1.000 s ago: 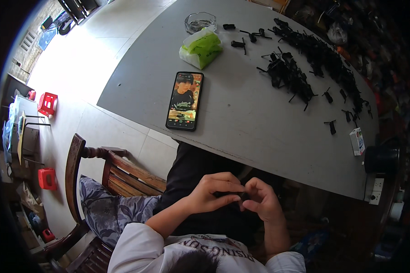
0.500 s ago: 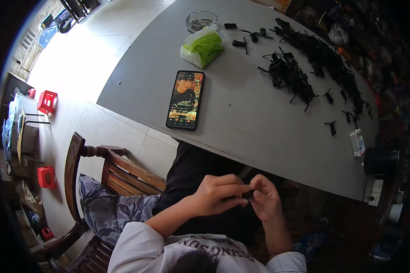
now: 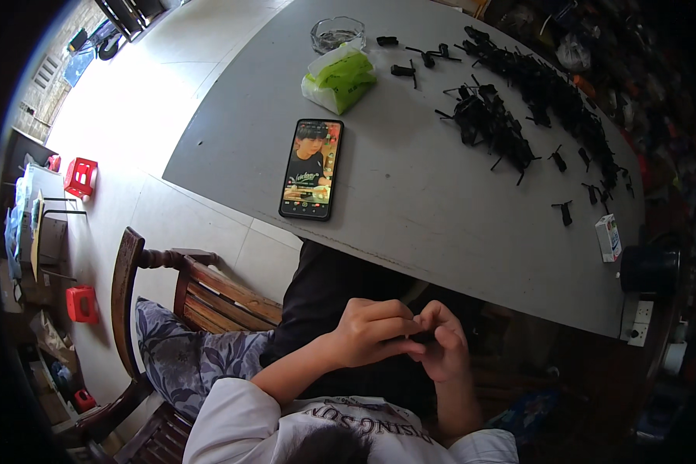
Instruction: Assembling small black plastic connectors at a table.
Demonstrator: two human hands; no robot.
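My left hand [image 3: 373, 331] and my right hand [image 3: 445, 345] meet above my lap, just short of the table's near edge. Both are closed, fingertips together around a small black part [image 3: 423, 337]. Fingers cover most of it, so its shape cannot be made out. Up on the grey table [image 3: 410, 209], several small black plastic pieces with thin rods lie in a long heap [image 3: 553, 93] and a smaller heap [image 3: 487, 127]. A few loose ones, such as a single black piece [image 3: 566, 213], are scattered around these heaps.
A phone [image 3: 311, 170] with a lit screen lies on the table, near a green and white plastic packet [image 3: 340, 81] and a glass ashtray [image 3: 338, 35]. At the right stand a small white box [image 3: 608, 238] and a dark pot-like container [image 3: 649, 271]. A wooden chair [image 3: 228, 290] with a patterned cushion is at left.
My right hand has shifted slightly left and its fingers have curled closer to my left hand's fingertips. The picture on the phone screen differs.
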